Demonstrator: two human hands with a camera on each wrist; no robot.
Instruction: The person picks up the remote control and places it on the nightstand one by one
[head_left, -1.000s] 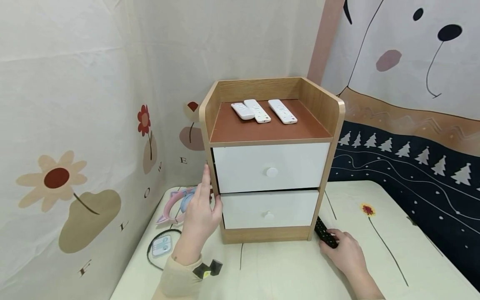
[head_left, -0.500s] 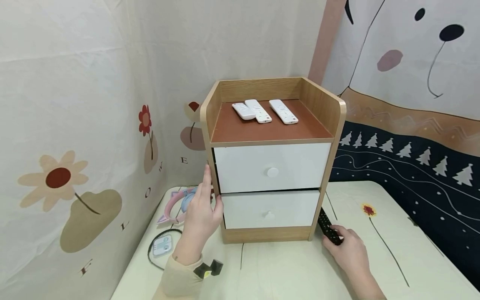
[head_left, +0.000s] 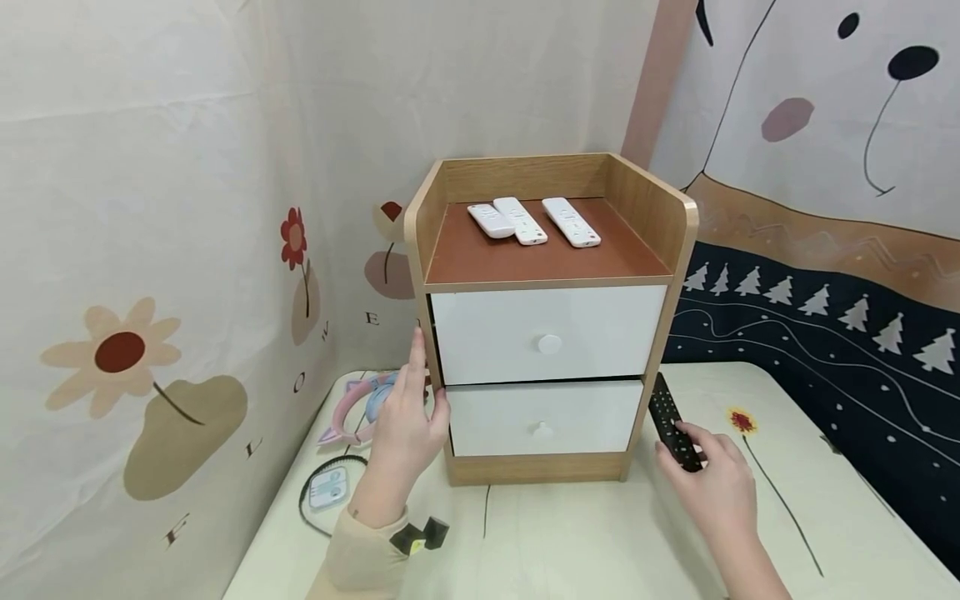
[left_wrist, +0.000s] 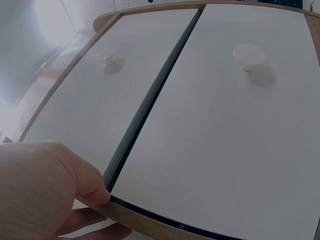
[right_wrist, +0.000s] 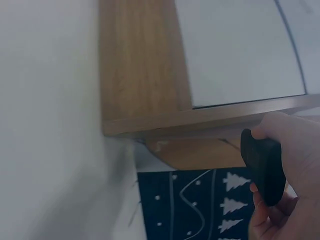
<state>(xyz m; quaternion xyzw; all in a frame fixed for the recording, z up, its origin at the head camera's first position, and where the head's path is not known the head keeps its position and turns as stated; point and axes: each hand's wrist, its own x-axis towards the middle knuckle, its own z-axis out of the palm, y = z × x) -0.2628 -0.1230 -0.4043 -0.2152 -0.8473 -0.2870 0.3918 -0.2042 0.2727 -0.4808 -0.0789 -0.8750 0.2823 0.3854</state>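
Observation:
A small wooden cabinet (head_left: 534,470) with two white drawers stands on the table. My left hand (head_left: 405,425) rests against its left side; in the left wrist view the thumb lies on the front edge by the gap between the drawers. At the cabinet's lower right, my right hand (head_left: 712,479) grips the near end of a black remote control (head_left: 672,422), whose far end points up toward the cabinet side. In the right wrist view, the black remote (right_wrist: 263,165) sits between thumb and fingers. Both the upper drawer (head_left: 495,333) and the lower drawer (head_left: 487,421) look pushed in.
Three white remotes, one of them a white remote (head_left: 572,222) on the right, lie on the brown cabinet top. Left of the cabinet are pink headphones (head_left: 347,412), a clear earphone case (head_left: 327,487) and a black cord (head_left: 303,500). Printed cloth walls stand behind.
My right hand has raised the black remote control up and slightly right, from low beside the cabinet's base. The left hand stays against the cabinet's side.

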